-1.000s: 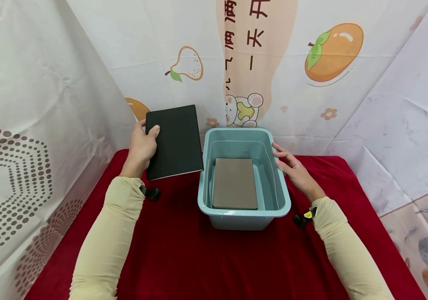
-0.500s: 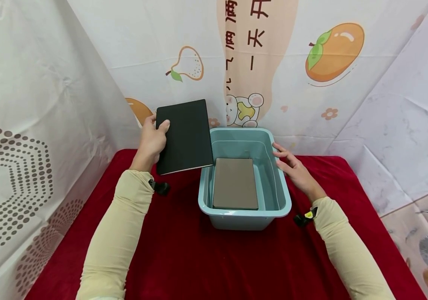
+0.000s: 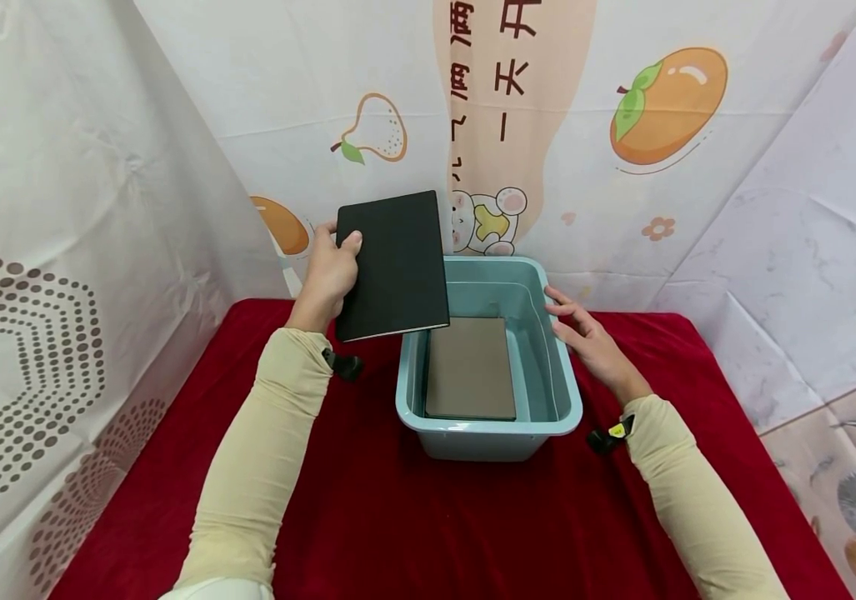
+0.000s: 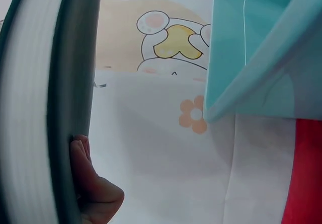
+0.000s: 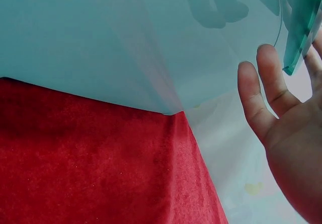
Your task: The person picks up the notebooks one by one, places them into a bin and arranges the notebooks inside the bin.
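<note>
My left hand (image 3: pixel 332 271) pinches a black hardcover book (image 3: pixel 395 267) by its left edge, thumb on the front cover. The book is raised, slightly tilted, and its lower right corner overlaps the left rim of a light blue plastic bin (image 3: pixel 488 426) in the head view. Close up in the left wrist view, the book's page block (image 4: pixel 27 103) shows, with fingers (image 4: pixel 93 183) against its back cover. Inside the bin lies a grey-brown book (image 3: pixel 473 367), its upper left partly hidden by the black one. My right hand (image 3: pixel 596 346) rests with extended fingers at the bin's right rim.
A red velvet cloth (image 3: pixel 428 525) covers the table under the bin. Close behind hangs a white printed curtain (image 3: pixel 570 233), and more curtains stand at the left (image 3: pixel 97 167) and right sides. Wall and underside of the bin fill much of the right wrist view.
My left hand has carried the black book to the right and slightly up, so it now overlaps the bin's left rim. The right hand and bin have stayed put.
</note>
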{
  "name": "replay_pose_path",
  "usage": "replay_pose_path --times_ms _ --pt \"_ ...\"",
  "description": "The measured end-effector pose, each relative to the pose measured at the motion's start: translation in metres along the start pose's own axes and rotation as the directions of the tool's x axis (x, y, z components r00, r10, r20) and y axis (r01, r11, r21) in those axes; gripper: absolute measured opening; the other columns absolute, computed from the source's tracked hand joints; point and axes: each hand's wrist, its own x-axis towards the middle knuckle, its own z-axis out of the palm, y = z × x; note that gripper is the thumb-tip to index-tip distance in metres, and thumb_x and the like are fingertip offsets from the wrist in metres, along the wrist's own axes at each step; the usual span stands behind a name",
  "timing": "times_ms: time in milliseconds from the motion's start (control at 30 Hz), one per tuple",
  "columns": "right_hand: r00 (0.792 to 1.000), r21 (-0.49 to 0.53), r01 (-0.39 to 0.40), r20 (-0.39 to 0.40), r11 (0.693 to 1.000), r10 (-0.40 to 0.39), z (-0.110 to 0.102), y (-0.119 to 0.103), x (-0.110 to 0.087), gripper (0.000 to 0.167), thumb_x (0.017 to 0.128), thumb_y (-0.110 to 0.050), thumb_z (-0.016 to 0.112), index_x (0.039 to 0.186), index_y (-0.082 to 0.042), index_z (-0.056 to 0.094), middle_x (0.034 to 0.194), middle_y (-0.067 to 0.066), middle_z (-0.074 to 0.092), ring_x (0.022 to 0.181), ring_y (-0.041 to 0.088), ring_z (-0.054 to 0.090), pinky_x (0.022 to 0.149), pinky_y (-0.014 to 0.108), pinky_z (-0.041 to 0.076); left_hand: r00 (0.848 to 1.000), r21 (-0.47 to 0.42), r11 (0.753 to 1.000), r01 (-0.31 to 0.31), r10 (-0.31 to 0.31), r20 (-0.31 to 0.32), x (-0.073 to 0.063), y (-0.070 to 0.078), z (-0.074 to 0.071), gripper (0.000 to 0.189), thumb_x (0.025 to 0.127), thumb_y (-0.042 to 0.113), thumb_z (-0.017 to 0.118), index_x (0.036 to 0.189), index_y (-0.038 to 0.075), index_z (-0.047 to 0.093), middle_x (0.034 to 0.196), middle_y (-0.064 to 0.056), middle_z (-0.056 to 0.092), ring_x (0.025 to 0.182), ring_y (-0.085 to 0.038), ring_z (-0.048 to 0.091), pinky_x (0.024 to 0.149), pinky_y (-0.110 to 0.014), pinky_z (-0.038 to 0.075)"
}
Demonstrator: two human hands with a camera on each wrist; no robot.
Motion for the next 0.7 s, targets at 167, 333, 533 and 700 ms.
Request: replay_pose_path --times_ms 167,333,533,700 --pt "1.0 0.003 -0.001 -0.003 1.0 0.001 0.001 0.0 -0.001 0.045 0.108 -0.026 0.049 0.148 -0.006 0.045 0.172 -0.006 0.02 0.157 0.031 0.022 0.097 0.016 0.049 1.0 0.003 1.0 0.002 -0.002 0.002 0.001 0.004 0.009 0.056 0.109 0.034 0.043 0.157 0.017 0.02 0.136 -0.016 0.047 0.114 -0.028 0.057 0.105 -0.049 0.047" --pt "1.0 0.007 0.005 0.004 1.0 -0.005 0.0 0.001 -0.001 0.044 0.108 -0.025 0.049 0.149 -0.007 0.045 0.172 -0.006 0.019 0.157 0.031 0.02 0.098 0.015 0.048 1.0 -0.007 1.0 0.004 -0.004 0.013 0.002 0.007 0.019 0.056 0.109 0.033 0.044 0.157 0.018 0.021 0.137 -0.016 0.046 0.116 -0.029 0.056 0.106 -0.051 0.046" --pt "1.0 0.011 0.008 0.002 1.0 -0.009 -0.002 0.002 -0.001 0.044 0.109 -0.024 0.049 0.148 -0.006 0.045 0.172 -0.005 0.019 0.157 0.03 0.022 0.098 0.015 0.048 0.999 -0.025 1.0 -0.003 0.004 0.047 0.004 0.01 0.034 0.054 0.109 0.033 0.044 0.156 0.017 0.023 0.139 -0.016 0.045 0.118 -0.029 0.055 0.106 -0.05 0.046" --pt "1.0 0.007 0.008 0.006 1.0 -0.008 -0.001 0.002 0.0 0.044 0.109 -0.026 0.049 0.148 -0.006 0.045 0.172 -0.007 0.019 0.157 0.028 0.02 0.099 0.013 0.047 0.998 -0.039 0.999 0.006 -0.004 0.058 0.006 0.011 0.045 0.056 0.109 0.032 0.045 0.157 0.017 0.021 0.147 -0.014 0.041 0.128 -0.029 0.049 0.113 -0.052 0.041"
